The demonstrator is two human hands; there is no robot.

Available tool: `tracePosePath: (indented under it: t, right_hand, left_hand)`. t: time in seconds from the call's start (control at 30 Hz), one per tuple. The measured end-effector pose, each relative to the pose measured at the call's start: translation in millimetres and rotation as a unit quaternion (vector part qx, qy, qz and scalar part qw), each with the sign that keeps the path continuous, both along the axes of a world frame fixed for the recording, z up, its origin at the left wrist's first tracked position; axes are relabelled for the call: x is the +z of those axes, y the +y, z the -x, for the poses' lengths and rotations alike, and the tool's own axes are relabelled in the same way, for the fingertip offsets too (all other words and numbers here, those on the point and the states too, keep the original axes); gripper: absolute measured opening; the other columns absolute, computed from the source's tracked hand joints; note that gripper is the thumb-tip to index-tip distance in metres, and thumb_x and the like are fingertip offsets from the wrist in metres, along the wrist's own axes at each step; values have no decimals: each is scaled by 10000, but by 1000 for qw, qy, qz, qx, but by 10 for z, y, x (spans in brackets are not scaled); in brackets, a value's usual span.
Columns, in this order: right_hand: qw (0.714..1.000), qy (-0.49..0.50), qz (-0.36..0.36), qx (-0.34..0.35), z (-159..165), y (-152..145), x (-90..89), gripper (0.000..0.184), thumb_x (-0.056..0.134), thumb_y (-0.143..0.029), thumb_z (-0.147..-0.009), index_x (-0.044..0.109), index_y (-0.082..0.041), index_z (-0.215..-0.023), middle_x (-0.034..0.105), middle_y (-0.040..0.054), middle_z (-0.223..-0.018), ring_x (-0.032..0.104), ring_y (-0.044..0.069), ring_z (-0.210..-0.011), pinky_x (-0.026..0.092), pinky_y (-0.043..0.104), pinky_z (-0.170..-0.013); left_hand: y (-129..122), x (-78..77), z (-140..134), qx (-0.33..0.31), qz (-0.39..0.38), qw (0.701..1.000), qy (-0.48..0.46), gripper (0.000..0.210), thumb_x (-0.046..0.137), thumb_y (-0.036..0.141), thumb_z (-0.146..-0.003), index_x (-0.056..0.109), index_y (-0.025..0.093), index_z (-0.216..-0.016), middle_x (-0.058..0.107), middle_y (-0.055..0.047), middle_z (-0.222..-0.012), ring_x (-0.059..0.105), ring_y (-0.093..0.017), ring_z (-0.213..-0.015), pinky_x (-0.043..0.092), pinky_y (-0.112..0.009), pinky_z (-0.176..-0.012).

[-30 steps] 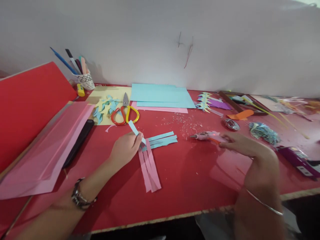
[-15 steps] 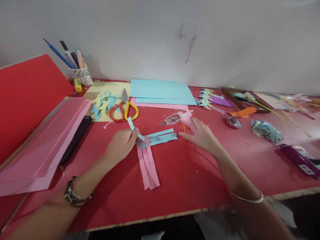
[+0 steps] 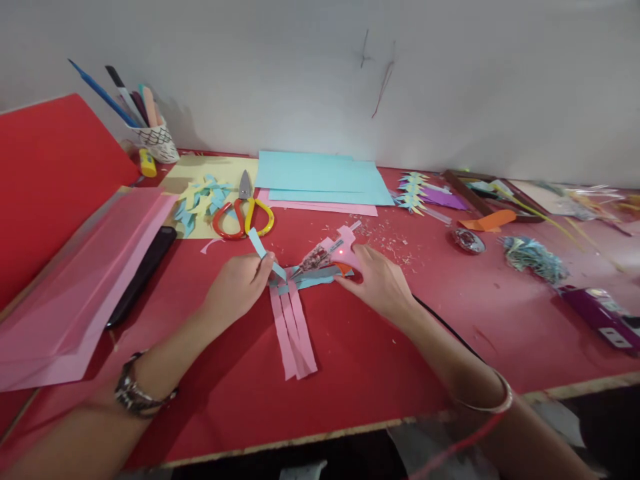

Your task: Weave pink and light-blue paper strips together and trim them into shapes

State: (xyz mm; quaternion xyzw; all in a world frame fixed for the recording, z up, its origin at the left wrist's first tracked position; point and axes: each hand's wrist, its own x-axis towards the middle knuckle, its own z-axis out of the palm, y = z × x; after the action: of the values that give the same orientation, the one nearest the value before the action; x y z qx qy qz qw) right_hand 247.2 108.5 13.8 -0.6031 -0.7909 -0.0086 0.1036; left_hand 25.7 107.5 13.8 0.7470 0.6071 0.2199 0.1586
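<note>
My left hand (image 3: 245, 283) is closed, pinching a narrow blue paper strip (image 3: 258, 244) whose end sticks up past the fingers. Under its fingertips, pink paper strips (image 3: 295, 333) cross other blue strips (image 3: 317, 279) in a woven corner lying on the red tabletop. My right hand (image 3: 377, 277) is wrapped round the handle of a pink glue gun (image 3: 340, 250) with a lit red light and an orange trigger. The gun's nozzle points down-left and is at the woven corner, close to the left fingertips; whether it touches the paper I cannot tell.
Scissors (image 3: 244, 207) with red and yellow handles lie behind my left hand, near cut paper bits (image 3: 203, 200). Blue sheets (image 3: 320, 177) lie against the wall. Pink sheets (image 3: 90, 267) are at left, and a pen cup (image 3: 159, 143) stands behind. A dark cord (image 3: 450, 327) runs beside my right forearm.
My right hand has closed on the glue gun and brought it left and down, its nozzle now at the woven strips. The left hand keeps its pinch on the blue strip.
</note>
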Motion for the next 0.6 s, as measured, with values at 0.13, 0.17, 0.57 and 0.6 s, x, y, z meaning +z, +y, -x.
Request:
tracePosePath:
  t: [0.13,0.17,0.57,0.6]
  right_hand:
    - [1000,-13,-8,7,15,-11,3,231,540,-334,-750,501,-170,-907,613,86,-890,579,213,-826,369,252,-534]
    - [1000,-16,-11,9,16,-14,6,218,533,-325,-753,499,-173,-906,611,81,-873,576,210,-817,362,250,-528]
    - [998,-27,-30,43,-19,-35,35,214,402,-278,-814,486,-141,-954,583,96,-854,556,216,-801,342,264,-515]
    - [998,-29,-29,43,-18,-38,43,215,395,-276,-817,488,-141,-956,585,100,-861,556,218,-805,344,266,-516]
  left_hand:
    - [5,-1,2,-1,0,1000,4,441,288,317,-834,517,169,-488,555,-35,-474,532,-121,-477,369,-204,-470]
    - [6,0,2,-1,0,1000,5,442,287,318,-835,516,168,-488,554,-35,-475,533,-121,-478,371,-204,-473]
    - [5,-10,-4,4,7,1000,11,456,281,330,-841,538,169,-501,586,-41,-507,547,-129,-497,382,-213,-487]
    - [5,-13,-5,5,7,1000,11,461,276,334,-842,545,170,-506,592,-42,-512,549,-131,-501,384,-215,-489]
